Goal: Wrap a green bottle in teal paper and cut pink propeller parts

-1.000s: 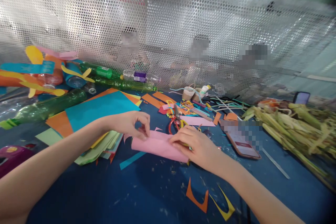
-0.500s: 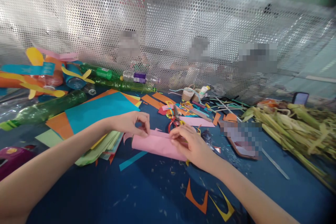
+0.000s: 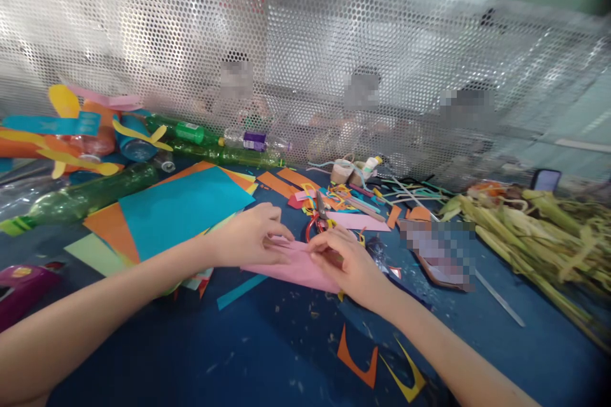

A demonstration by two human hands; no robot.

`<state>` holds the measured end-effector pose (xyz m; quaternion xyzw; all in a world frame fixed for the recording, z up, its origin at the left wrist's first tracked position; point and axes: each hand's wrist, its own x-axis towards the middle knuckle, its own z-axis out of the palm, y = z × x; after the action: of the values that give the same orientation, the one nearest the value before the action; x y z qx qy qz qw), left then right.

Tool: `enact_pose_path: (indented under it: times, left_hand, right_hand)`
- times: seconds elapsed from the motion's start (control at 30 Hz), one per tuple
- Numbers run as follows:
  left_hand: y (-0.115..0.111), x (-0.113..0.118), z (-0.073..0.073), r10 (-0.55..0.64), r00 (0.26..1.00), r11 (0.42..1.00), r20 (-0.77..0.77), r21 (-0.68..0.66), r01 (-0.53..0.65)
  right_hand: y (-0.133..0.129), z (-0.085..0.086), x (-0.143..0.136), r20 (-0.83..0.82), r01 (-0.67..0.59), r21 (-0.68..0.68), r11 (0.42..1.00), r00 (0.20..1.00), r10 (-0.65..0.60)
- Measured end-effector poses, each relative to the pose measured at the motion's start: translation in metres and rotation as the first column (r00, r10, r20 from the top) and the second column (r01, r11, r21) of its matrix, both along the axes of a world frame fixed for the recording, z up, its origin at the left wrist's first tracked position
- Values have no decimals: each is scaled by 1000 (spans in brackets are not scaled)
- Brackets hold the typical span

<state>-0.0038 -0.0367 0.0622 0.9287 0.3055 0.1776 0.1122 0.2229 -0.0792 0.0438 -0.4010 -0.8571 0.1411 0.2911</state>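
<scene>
A sheet of pink paper [image 3: 298, 272], folded or rolled over on itself, lies in front of me across the blue table. My left hand [image 3: 251, 235] is closed on its upper edge, thumb and fingers near the middle; the paper's left end is partly covered by this hand. Farther right, my right hand [image 3: 351, 261] pinches the same edge between thumb and fingertips. Just beyond the paper are red-handled scissors [image 3: 315, 222]. A blue paper strip [image 3: 241, 291] rests below its left end.
Coloured paper sheets [image 3: 181, 200] are stacked at left, near green plastic bottles [image 3: 95, 194] and a purple tool [image 3: 28, 286]. Paper scraps [image 3: 358, 200] lie behind the scissors. A phone [image 3: 439, 257] and corn husks [image 3: 534, 235] are at right. A perforated metal screen [image 3: 296, 32] stands behind, people beyond it.
My left hand has moved right along the pink paper, closer to my right hand, and now covers more of it. My right hand has stayed nearly in place.
</scene>
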Motion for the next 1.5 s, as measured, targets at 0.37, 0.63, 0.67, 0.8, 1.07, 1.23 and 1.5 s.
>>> enact_pose_path:
  times: [0.37,0.63,0.67,0.8,1.07,1.23,1.5]
  left_hand:
    - [-24,20,-15,-105,992,992,64,83,100]
    - [-20,20,-18,-114,981,993,158,49,108]
    - [-20,20,-18,-109,980,994,165,41,103]
    - [-21,21,-18,-94,981,996,169,16,93]
    - [-23,23,-14,-76,986,997,146,-2,77]
    - [-19,15,-2,-30,999,1000,-15,8,30]
    - [12,-13,-1,-56,981,958,-183,-287,2]
  right_hand:
    - [-3,8,2,27,-35,-56,998,999,37]
    - [5,24,27,36,-108,-362,926,991,130]
    - [6,25,28,11,-114,-389,914,992,128]
    - [5,27,29,-69,-133,-450,883,991,113]
    - [5,32,31,122,-49,-341,939,988,96]
    - [0,33,30,180,-46,-299,953,978,104]
    - [-8,28,24,233,40,-200,979,972,8]
